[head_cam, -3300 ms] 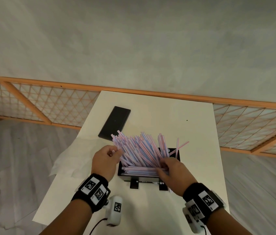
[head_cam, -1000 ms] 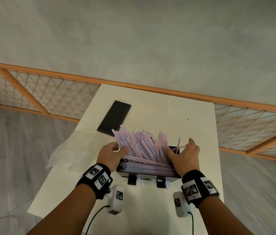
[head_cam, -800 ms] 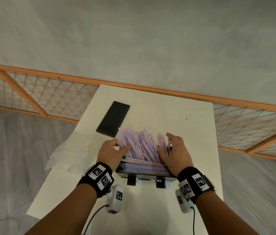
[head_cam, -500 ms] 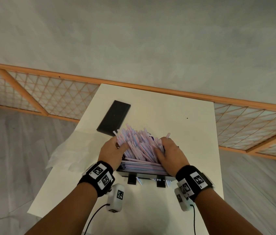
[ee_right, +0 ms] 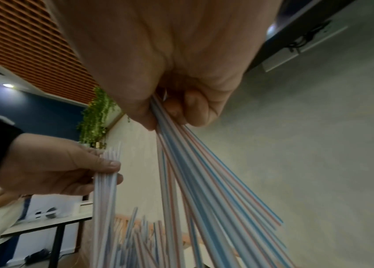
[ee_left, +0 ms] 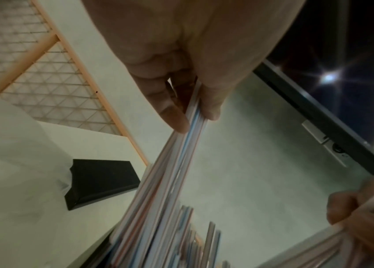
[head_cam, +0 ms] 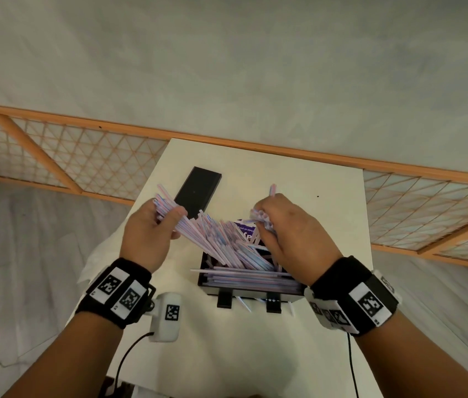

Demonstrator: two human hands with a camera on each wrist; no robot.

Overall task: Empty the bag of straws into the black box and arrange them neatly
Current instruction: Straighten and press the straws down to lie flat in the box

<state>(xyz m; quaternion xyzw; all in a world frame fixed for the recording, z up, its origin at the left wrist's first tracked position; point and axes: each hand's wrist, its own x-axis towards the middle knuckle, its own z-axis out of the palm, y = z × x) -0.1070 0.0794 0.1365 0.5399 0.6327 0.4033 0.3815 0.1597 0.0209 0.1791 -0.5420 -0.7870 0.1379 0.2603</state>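
Surface (head_cam: 327,354): smooth, off-white, rectangular. Black box (head_cam: 202,278): open-topped, hard-edged, near the front edge, a purple printed label showing at its far inner wall. Straws (head_cam: 227,248): thin striped tubes, pink, blue and white; some lie flat inside the box, many lean out fanned to the left. Flat black lid (head_cam: 197,191) lies apart, behind the box. Left hand (head_cam: 148,239) pinches one bundle of straw tips between thumb and fingers; right hand (head_cam: 293,237) has its fingers curled round a second bundle. Hands apart.

A white table (head_cam: 327,202) stands against a wood-framed lattice screen (head_cam: 63,150).
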